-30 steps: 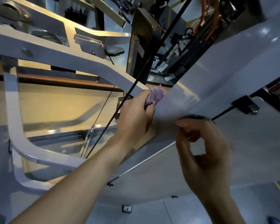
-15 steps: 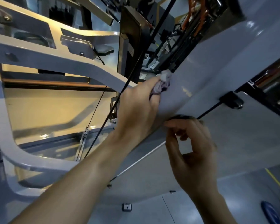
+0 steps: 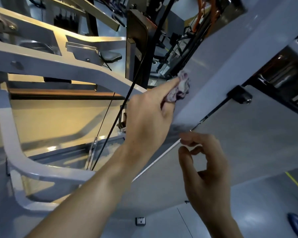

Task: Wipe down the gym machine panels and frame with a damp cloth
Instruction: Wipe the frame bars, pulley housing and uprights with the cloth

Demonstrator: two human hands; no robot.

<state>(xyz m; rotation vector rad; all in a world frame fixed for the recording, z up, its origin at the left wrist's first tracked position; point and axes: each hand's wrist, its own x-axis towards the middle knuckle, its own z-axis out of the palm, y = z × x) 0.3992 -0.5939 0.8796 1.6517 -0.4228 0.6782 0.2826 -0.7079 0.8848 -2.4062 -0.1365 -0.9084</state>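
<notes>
Head view: left hand (image 3: 150,117) bunches a cloth (image 3: 179,88) against the grey panel (image 3: 230,54) near its left edge, mid-wipe, while right hand (image 3: 205,165), loosely curled and empty, hovers near the lower edge; next, probably wiping further along the panel.

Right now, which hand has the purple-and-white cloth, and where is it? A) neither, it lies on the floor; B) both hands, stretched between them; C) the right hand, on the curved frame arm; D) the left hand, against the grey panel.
D: the left hand grips the bunched cloth against the grey panel, while the right hand holds nothing below.
</notes>
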